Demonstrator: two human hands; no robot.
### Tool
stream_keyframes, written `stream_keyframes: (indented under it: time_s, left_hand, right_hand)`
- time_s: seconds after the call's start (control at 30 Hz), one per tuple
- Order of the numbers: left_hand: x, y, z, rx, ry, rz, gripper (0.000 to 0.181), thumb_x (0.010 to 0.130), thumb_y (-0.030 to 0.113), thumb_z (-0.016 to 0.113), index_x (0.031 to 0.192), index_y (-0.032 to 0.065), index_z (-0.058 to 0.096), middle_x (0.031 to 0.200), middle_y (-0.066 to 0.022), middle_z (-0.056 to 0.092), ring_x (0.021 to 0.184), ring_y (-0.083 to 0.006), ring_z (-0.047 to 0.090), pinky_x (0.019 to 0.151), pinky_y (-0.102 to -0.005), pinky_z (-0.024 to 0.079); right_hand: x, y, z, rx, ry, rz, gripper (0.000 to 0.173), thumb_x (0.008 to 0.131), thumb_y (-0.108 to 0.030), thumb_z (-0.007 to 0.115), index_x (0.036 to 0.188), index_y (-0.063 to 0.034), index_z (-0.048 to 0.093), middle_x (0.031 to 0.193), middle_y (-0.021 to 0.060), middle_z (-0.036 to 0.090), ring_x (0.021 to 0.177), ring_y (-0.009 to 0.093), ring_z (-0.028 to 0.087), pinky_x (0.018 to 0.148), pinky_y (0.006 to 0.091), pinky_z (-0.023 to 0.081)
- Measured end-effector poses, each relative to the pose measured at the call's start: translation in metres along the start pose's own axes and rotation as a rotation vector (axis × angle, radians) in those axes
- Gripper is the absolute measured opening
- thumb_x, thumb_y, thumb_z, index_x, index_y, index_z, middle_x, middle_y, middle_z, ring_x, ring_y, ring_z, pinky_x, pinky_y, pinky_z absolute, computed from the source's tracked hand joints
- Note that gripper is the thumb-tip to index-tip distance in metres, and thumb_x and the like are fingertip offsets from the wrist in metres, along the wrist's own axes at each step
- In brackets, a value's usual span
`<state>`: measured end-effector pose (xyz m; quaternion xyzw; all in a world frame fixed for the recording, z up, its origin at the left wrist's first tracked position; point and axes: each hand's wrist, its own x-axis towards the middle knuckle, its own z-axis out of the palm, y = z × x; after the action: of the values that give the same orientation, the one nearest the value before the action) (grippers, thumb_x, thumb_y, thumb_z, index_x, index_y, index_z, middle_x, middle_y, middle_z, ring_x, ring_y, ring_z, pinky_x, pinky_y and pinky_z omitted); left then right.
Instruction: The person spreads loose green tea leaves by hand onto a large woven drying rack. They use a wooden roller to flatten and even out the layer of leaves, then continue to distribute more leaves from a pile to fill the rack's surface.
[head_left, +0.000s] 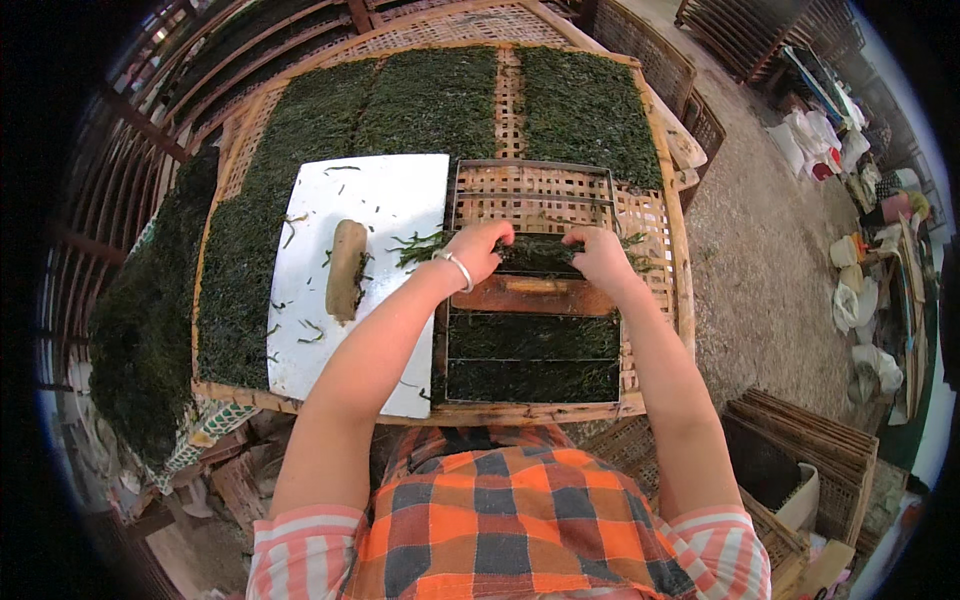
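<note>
My left hand (475, 253), with a bangle at the wrist, has its fingers curled into dark green seaweed-like strands (416, 248) that stick out past its left side. Opposite it, my right hand (604, 259) pinches the other end of the same mass. Both hands are over a middle section of a thin metal frame (534, 163) with crossbars. Just below them, a reddish-brown wooden board (480, 293) with a raised grip spans the frame. Dark green layers (534, 367) fill the near sections. Woven bamboo shows through the far ones.
The frame rests on a woven bamboo tray (681, 300) bearing green sheets (435, 101). Left of it lies a white board (397, 217) with a wooden handle (346, 270) and scattered scraps. A heap of strands (142, 322) stands further left. Racks (810, 450) and bags flank the floor at right.
</note>
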<state>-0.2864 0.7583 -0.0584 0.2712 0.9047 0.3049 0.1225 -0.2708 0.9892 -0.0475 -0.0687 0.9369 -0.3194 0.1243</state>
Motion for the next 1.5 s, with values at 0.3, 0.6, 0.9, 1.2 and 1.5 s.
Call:
stream_keyframes:
  time_s: [0.3, 0.6, 0.9, 1.2, 1.5]
  left_hand:
    - [-0.027, 0.021, -0.029, 0.272, 0.176, 0.034, 0.024, 0.069, 0.009, 0.065, 0.093, 0.0109, 0.061, 0.115, -0.0107, 0.046, 0.11, -0.0314, 0.042, 0.093, -0.0379, 0.037]
    - [0.011, 0.044, -0.02, 0.175, -0.016, 0.21, 0.019, 0.074, 0.014, 0.061, 0.092, 0.0066, 0.063, 0.101, -0.0089, 0.054, 0.102, -0.025, 0.048, 0.09, -0.0365, 0.04]
    - [0.032, 0.074, -0.012, 0.095, -0.354, 0.218, 0.039, 0.088, 0.028, 0.046, 0.115, 0.0013, 0.052, 0.128, -0.0104, 0.046, 0.11, -0.0271, 0.049, 0.096, -0.0342, 0.038]
    - [0.058, 0.131, 0.061, 0.325, -0.517, 0.034, 0.08, 0.078, 0.042, 0.057, 0.132, -0.0084, 0.027, 0.143, -0.0229, 0.015, 0.133, -0.0359, 0.013, 0.107, -0.0471, 0.016]
    - [0.035, 0.116, 0.014, 0.329, -0.672, -0.056, 0.07, 0.08, 0.047, 0.052, 0.131, 0.0024, 0.035, 0.143, -0.0123, 0.023, 0.132, -0.0268, 0.023, 0.106, -0.0413, 0.022]
  right_hand:
    - [-0.034, -0.034, -0.036, -0.347, 0.062, -0.013, 0.029, 0.072, -0.005, 0.064, 0.1, -0.0137, 0.062, 0.126, 0.0105, 0.046, 0.121, 0.029, 0.038, 0.1, 0.0459, 0.032]
    - [-0.024, -0.003, -0.028, -0.228, 0.025, 0.194, 0.018, 0.072, -0.017, 0.067, 0.089, -0.0189, 0.065, 0.143, 0.0076, 0.02, 0.135, 0.032, 0.007, 0.103, 0.0604, 0.004]
    - [-0.03, 0.06, -0.063, 0.139, 0.095, -0.001, 0.063, 0.067, -0.008, 0.067, 0.125, -0.0197, 0.045, 0.143, 0.0147, 0.02, 0.135, 0.032, 0.011, 0.107, 0.0477, 0.015]
    - [-0.028, 0.059, -0.03, -0.564, -0.066, -0.002, 0.045, 0.073, -0.01, 0.054, 0.115, 0.0016, 0.044, 0.127, 0.0167, 0.04, 0.124, 0.032, 0.031, 0.1, 0.0499, 0.023]
    - [-0.018, -0.023, -0.079, -0.159, -0.149, 0.042, 0.022, 0.084, -0.018, 0.047, 0.099, -0.0039, 0.055, 0.09, 0.0173, 0.061, 0.083, 0.032, 0.06, 0.075, 0.0404, 0.046]
